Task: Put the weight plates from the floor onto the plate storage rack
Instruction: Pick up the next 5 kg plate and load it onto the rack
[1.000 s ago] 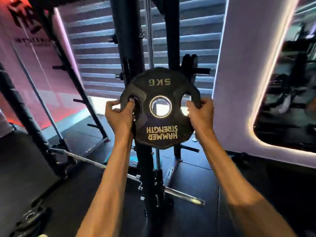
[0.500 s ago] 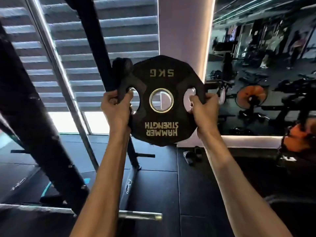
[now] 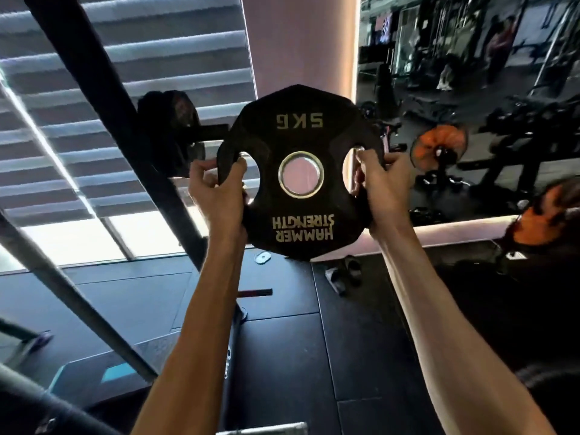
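I hold a black 5 kg weight plate (image 3: pixel 301 127) upright in front of me, its gold lettering upside down and its steel-ringed centre hole facing me. My left hand (image 3: pixel 216 196) grips the left handle cut-out. My right hand (image 3: pixel 384 186) grips the right cut-out. Just left of the plate, a horizontal storage peg (image 3: pixel 208 135) juts from the black slanted rack post (image 3: pixel 125 120). Another dark plate (image 3: pixel 166 127) hangs on that peg close to the post. The held plate's left edge overlaps the peg's free end.
A steel bar (image 3: pixel 62 284) slants across the lower left. Slippers (image 3: pixel 343 273) and a small grey disc (image 3: pixel 262 257) lie on the dark rubber floor. A mirror wall (image 3: pixel 470 89) at right reflects gym machines. A pink pillar (image 3: pixel 301 42) stands behind the plate.
The view has swung right and closer to the rack. The plate, still in both hands, now sits right of the storage peg, and the plate hanging there has come into plain sight.
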Available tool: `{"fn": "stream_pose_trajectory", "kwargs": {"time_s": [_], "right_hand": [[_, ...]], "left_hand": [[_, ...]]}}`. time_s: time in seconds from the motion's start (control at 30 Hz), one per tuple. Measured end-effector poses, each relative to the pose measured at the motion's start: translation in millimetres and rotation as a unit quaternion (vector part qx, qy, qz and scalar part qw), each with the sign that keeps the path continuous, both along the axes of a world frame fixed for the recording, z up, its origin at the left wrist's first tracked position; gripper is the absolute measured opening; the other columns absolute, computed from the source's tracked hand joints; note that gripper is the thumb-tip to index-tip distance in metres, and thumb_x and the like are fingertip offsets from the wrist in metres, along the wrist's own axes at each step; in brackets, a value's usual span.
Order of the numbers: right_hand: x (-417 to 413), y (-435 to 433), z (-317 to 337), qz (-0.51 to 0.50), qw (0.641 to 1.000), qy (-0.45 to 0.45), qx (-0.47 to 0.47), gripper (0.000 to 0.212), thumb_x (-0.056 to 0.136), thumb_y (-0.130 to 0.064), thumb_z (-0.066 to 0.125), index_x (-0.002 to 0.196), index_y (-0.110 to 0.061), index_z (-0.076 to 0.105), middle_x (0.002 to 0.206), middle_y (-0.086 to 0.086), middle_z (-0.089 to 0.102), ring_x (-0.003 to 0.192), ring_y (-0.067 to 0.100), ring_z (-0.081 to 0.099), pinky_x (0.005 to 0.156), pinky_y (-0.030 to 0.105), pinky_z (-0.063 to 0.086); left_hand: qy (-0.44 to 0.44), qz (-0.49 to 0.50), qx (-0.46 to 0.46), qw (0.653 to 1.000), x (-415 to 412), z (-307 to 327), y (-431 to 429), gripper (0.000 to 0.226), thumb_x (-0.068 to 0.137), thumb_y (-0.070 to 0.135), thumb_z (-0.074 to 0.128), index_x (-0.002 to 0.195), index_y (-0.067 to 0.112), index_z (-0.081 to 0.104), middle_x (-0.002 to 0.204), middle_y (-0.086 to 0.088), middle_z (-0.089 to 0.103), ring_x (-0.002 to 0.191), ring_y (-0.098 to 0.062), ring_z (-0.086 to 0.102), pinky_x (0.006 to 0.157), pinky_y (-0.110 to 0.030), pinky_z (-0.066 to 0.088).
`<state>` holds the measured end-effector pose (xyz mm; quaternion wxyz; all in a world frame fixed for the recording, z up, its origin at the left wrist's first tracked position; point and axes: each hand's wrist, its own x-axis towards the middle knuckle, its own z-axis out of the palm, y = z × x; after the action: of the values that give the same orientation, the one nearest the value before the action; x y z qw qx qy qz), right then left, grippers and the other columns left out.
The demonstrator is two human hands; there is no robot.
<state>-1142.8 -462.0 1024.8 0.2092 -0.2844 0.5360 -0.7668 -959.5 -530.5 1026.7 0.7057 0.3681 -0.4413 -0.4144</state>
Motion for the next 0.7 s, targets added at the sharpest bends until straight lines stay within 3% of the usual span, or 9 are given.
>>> {"fn": "stream_pose_trajectory", "kwargs": {"time_s": [0.23,0.37,0.5,0.7], "right_hand": [[-0.6,-65.5,-5.6,-0.011,0.999,-0.028,-0.043,0.031,0.084,-0.044,0.061,0.090,-0.018,0.047,0.070,0.004,0.056,0.063,0.019,0.053,0.059,0.033,0.045],[-10.0,-100.9,-10.1,-0.024,0.998,-0.013,-0.061,0.023,0.097,-0.036,0.057,0.096,-0.015,0.047,0.072,0.000,0.055,0.058,0.009,0.054,0.058,0.028,0.046],[-27.6,-143.9,-11.8,-0.033,0.997,-0.011,-0.069,0.021,0.101,-0.028,0.054,0.102,-0.009,0.046,0.069,-0.005,0.053,0.046,-0.006,0.050,0.048,0.012,0.041],[-69.7,-220.5,-18.5,0.022,0.998,-0.003,-0.067,0.017,0.101,-0.028,0.054,0.099,-0.013,0.047,0.063,-0.014,0.051,0.048,-0.005,0.051,0.050,0.017,0.043]], "left_hand": [[0.005,-0.018,-0.003,1.000,-6.5,-2.0,-72.4,0.029,0.078,0.011,0.076,0.093,0.010,0.052,0.061,-0.006,0.051,0.043,-0.014,0.046,0.044,-0.025,0.041],[0.008,-0.015,-0.004,1.000,-16.8,-1.4,-103.5,0.028,0.077,0.011,0.075,0.093,0.012,0.052,0.061,-0.003,0.050,0.045,-0.014,0.045,0.044,-0.025,0.041],[-0.003,0.009,-0.013,1.000,-31.6,-3.9,-139.8,0.030,0.076,0.017,0.076,0.093,0.013,0.052,0.066,-0.008,0.051,0.045,-0.014,0.046,0.045,-0.026,0.040],[0.013,0.076,-0.030,0.997,-67.1,-8.7,-189.2,0.021,0.086,0.033,0.065,0.088,0.015,0.053,0.068,-0.013,0.048,0.051,-0.016,0.046,0.047,-0.030,0.039]]}}
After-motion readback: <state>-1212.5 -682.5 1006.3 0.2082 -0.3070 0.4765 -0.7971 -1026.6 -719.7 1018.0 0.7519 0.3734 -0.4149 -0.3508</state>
